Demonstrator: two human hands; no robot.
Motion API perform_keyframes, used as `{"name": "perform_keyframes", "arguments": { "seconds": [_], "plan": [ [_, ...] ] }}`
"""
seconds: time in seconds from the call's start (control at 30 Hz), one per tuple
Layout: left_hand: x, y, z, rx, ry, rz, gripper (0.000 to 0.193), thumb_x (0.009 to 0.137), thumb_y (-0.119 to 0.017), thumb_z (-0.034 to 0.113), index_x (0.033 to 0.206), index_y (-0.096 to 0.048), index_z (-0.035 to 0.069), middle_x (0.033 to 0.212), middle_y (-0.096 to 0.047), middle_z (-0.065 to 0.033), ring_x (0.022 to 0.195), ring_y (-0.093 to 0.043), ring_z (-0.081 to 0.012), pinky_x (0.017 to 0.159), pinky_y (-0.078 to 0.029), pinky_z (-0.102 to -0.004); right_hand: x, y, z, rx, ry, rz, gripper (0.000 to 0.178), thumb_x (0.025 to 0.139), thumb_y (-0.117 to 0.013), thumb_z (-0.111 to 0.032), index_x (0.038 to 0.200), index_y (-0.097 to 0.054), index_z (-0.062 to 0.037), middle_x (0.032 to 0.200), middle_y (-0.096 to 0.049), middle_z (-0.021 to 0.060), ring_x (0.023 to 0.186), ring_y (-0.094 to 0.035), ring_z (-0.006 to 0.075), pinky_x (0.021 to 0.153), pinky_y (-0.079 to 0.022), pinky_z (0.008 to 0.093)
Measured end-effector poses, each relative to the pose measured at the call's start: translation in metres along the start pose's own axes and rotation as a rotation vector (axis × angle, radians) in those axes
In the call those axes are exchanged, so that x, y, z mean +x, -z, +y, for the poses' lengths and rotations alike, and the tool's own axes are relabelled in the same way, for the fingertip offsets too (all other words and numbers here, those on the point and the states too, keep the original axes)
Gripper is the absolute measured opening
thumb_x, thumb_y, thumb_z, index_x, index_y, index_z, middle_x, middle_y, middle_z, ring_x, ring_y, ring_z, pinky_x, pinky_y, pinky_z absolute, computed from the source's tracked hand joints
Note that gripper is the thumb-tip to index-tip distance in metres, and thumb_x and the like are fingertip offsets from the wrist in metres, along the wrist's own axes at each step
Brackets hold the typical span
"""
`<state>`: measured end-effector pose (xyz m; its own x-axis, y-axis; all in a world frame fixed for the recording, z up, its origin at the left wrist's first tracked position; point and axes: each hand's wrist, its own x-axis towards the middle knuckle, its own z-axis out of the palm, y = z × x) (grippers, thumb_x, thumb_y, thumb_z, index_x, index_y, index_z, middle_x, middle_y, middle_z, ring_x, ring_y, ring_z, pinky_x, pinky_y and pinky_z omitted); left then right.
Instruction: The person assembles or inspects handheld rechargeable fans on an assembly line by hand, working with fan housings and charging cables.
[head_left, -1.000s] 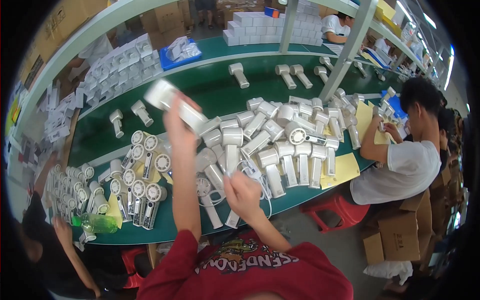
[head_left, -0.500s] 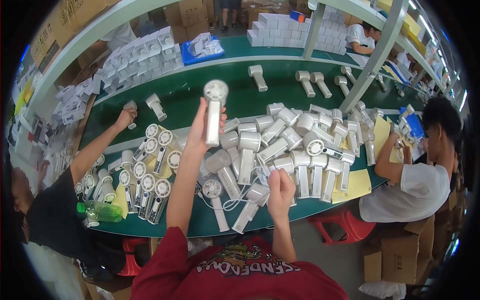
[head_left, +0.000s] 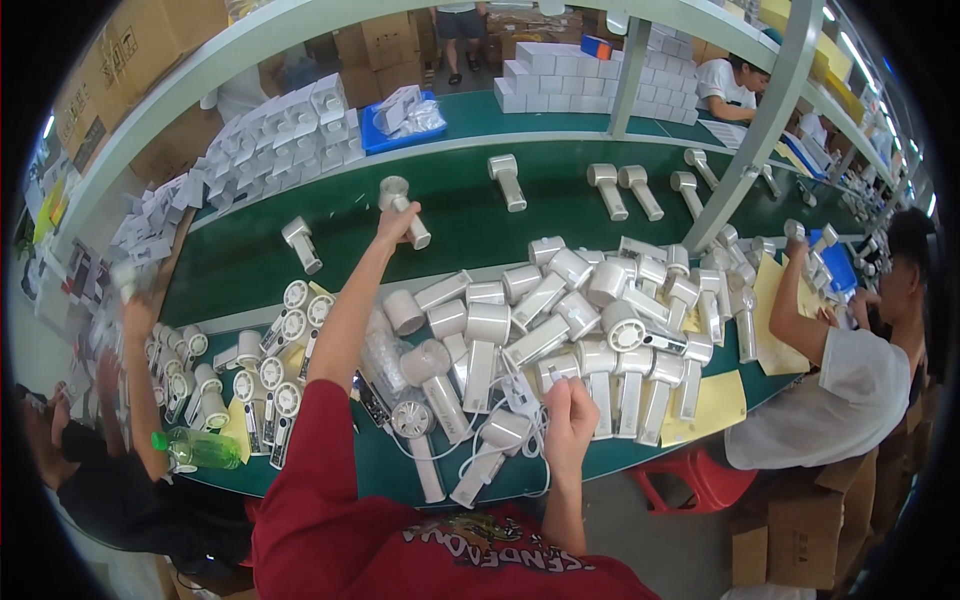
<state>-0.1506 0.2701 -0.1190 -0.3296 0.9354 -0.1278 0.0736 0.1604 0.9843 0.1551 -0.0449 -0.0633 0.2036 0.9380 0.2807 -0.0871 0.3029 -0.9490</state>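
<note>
Out over the green belt [head_left: 450, 200], my left hand [head_left: 397, 222] grips a white handheld fan [head_left: 394, 189] by its handle, the round head tilted up and away. My right hand [head_left: 571, 412] is closed like a fist above the near part of the fan pile; what its fingers hold, if anything, is hidden. Loops of white cable [head_left: 535, 440] lie just beside and below it. Around both forearms spreads a heap of white handheld fans [head_left: 487, 325], many with the handle toward me. One fan [head_left: 412, 420] with its grille up lies near the table edge.
More fans [head_left: 508, 183] lie spaced along the belt. Left on the table are a green bottle [head_left: 205, 448] and grouped fans; yellow paper [head_left: 708, 405] lies right. A slanted metal post [head_left: 755, 130] rises at the right. Co-workers sit on both sides, one [head_left: 830, 390] in a white shirt.
My left hand has carried the fan forward and slightly left, from upright above the pile to over the belt. My right hand has dropped slightly. The left co-worker's hand has pulled back from the belt.
</note>
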Motion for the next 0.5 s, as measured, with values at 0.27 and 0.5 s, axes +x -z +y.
{"name": "perform_keyframes", "arguments": {
  "seconds": [0.27, 0.5],
  "plan": [
    [0.030, 0.055, -0.026, 0.416, -0.084, -0.050, 0.046, 0.070, -0.065, 0.040, 0.083, -0.062, -0.004, 0.077, -0.062, -0.0102, 0.068, -0.060, -0.0192, 0.062, -0.049, -0.0311, 0.003, 0.007, 0.010, 0.000, -0.035, 0.033, 0.032, 0.091, -0.045, -0.013, 0.061, -0.037, -0.0045, 0.058, -0.036, -0.0036, 0.054, -0.029, 0.0033, 0.048, -0.023, 0.0199],
    [0.020, 0.078, 0.013, 0.815, 0.130, -0.018, 0.055, 0.060, -0.074, 0.036, 0.098, -0.055, 0.001, 0.098, -0.056, -0.0147, 0.090, -0.056, -0.0267, 0.070, -0.048, -0.0390, 0.009, 0.005, 0.009, 0.004, -0.041, 0.007, 0.032, 0.091, -0.044, -0.012, 0.061, -0.037, -0.0043, 0.058, -0.036, -0.0030, 0.054, -0.029, 0.0037, 0.048, -0.023, 0.0200]
  ]
}}
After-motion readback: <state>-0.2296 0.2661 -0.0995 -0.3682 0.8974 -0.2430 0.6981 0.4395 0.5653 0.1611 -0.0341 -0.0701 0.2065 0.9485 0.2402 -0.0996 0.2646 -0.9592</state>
